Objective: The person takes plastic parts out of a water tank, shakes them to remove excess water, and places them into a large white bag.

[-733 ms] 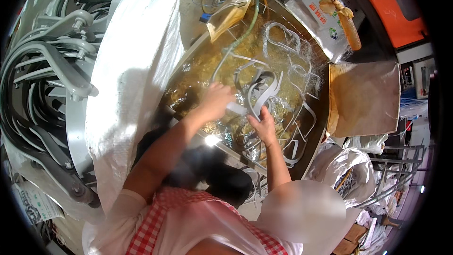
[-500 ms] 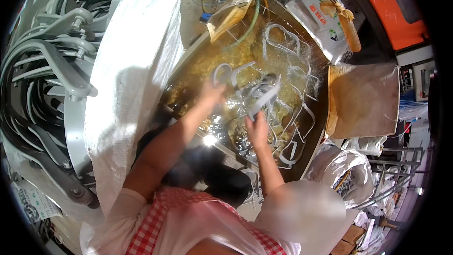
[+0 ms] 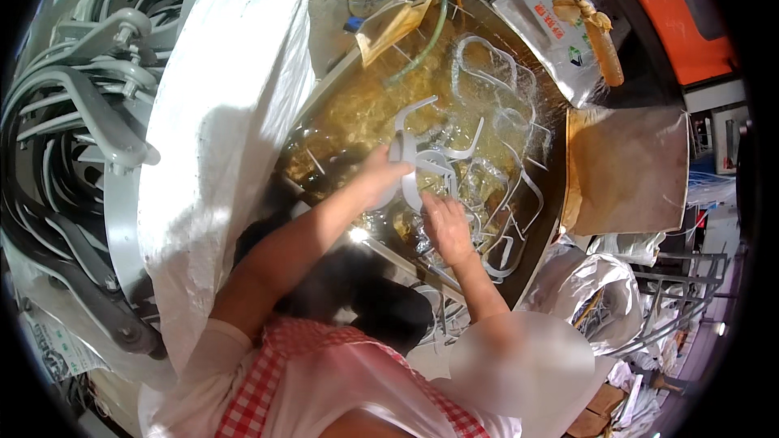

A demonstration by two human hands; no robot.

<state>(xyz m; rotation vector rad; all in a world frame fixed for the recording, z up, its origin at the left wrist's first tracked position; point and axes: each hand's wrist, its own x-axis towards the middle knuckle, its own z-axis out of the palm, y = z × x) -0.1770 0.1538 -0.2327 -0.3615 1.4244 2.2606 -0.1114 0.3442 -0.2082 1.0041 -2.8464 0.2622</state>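
Observation:
A water-filled tank (image 3: 545, 227) in front of me holds several grey curved strips, such as a bent strip (image 3: 415, 107). My left hand (image 3: 380, 176) is closed around grey curved parts (image 3: 409, 172), which stand up above the yellowish water. They look like rings or bowed strips; their full shape is hidden by the hand. My right hand (image 3: 448, 229) is just below, palm down, its fingers bent and apart at the lower end of these parts. Whether its fingertips touch them is hard to make out. Under and beside both hands, more wet strips (image 3: 479, 138) lie tangled in the water.
On the left, large grey bent tubular frames (image 3: 89, 105) are stacked beside a white woven sheet (image 3: 235, 113). A green hose (image 3: 438, 32) runs into the tank. To the right are a brown cardboard flap (image 3: 625, 170) and an open plastic bag (image 3: 613, 288) with thin pieces inside.
My left hand has moved down and right with its ring-shaped part. My right hand has lowered slightly and turned palm down; the strip it held upright no longer stands in its fingers.

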